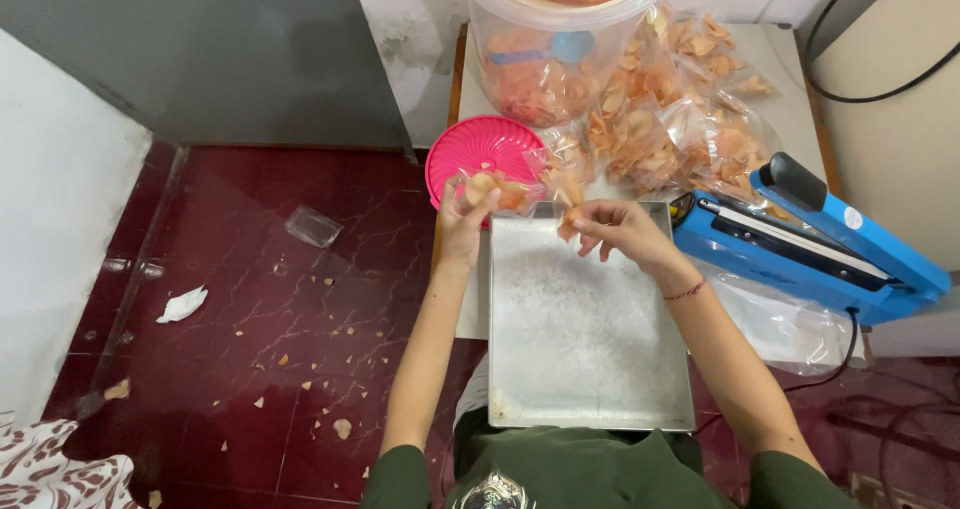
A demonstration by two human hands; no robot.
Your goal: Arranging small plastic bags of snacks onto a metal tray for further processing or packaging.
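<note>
above the far edge of the metal tray (585, 339), the left hand (468, 214) pinches a clear bag of crackers (497, 191) while the right hand (620, 227) pinches loose crackers (orange); best to hold the bag's mouth wide over the tray.

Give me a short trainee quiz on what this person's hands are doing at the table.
1. True or false: the flat square metal tray is heaped with crackers.
2. What do both hands hold? A) clear plastic bag of orange crackers B) pink round ribbed lid C) blue heat sealer
3. On which side of the tray does the sealer sit?

Key: 1 false, it is nearly bare. 2 A; left hand and right hand grip it. 3 The right.
</note>
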